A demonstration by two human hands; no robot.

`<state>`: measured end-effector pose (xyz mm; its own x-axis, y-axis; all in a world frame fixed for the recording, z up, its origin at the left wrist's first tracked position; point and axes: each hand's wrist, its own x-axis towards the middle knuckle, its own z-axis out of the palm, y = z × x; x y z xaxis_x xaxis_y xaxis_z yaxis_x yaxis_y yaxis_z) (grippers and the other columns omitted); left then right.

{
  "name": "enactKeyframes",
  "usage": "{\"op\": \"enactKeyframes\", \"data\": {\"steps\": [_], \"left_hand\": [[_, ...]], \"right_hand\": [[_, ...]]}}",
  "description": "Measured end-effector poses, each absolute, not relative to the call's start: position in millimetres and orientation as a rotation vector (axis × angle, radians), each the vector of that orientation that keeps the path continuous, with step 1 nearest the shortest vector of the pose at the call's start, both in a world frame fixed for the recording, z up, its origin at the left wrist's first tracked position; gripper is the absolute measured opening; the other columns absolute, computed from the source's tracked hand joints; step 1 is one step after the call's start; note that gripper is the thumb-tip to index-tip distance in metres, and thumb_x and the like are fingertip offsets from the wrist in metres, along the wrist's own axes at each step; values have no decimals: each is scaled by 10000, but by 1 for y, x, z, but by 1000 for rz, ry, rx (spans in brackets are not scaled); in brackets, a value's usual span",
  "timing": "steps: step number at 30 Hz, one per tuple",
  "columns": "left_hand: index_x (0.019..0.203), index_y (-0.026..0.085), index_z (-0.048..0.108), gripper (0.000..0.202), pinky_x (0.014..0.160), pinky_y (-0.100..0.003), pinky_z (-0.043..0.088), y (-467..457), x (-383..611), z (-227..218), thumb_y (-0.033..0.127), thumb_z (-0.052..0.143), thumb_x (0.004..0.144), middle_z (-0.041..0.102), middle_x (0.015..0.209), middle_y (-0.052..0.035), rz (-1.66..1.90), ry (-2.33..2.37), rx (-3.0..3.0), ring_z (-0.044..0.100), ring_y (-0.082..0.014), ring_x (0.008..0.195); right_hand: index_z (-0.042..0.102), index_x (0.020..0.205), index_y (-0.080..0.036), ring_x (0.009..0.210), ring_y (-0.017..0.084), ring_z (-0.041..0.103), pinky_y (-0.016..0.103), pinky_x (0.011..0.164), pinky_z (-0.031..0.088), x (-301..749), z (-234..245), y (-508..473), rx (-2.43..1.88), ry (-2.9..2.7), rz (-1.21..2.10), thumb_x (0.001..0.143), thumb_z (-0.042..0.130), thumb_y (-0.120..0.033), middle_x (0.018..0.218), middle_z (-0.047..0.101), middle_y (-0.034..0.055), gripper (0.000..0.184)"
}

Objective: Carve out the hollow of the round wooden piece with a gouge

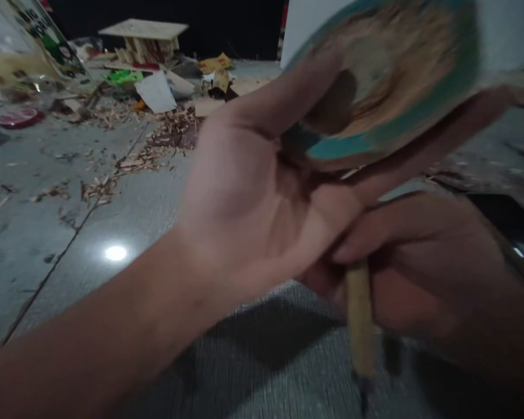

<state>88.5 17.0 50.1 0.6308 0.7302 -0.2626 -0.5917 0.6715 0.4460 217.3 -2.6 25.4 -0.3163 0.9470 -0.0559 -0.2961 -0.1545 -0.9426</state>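
Grey seamed floor stretched across the frame, strewn with pale brown wood shavings at upper left, below a black backdrop. Near those shavings stood a pale flat board raised on thin sticks. At upper right, blurred, the left hand gripped a rounded, turquoise-edged piece with a rough brown face, its thumb over that face. Right of centre, the right hand was closed around a slim tool with a tan handle, its dark tip pointing toward the bottom edge.
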Motion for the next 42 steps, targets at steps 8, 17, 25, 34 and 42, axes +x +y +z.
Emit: {"op": "enactKeyframes", "data": {"steps": [8,17,25,34,42], "left_hand": [[1429,314,438,768,776,-390,645,4,51,-6,19,735,785,711,1064,-26,772,504,573,740,-264,981],[1263,316,585,527,821,-352,623,8,57,-40,142,787,808,621,1027,-1,689,385,781,628,-128,892],[1299,318,571,536,841,-315,585,9,53,-36,108,741,837,601,1002,5,636,393,847,597,-108,854],[1270,165,623,401,791,-362,566,22,54,-36,347,481,942,695,1028,-100,720,290,493,654,-227,912],[1128,152,676,375,645,-310,546,22,59,-37,367,411,972,696,836,-91,727,234,538,675,-237,798]], "right_hand": [[705,896,-261,564,25,637,168,535,487,276,83,30,-834,-871,1278,1087,267,-256,709,672,-107,477],[336,470,-198,383,91,153,256,385,241,230,63,22,-612,-1078,1534,877,480,-433,424,131,-46,492],[231,494,-155,394,79,241,221,446,341,232,62,20,-554,-1156,1479,940,539,-358,418,195,-47,580],[238,524,-161,451,96,309,239,496,395,233,59,11,-562,-1257,1352,1088,253,-375,475,246,-38,604],[187,499,-157,470,115,338,264,526,414,217,57,3,-607,-1284,1320,1007,440,-265,457,249,-21,578]]}}
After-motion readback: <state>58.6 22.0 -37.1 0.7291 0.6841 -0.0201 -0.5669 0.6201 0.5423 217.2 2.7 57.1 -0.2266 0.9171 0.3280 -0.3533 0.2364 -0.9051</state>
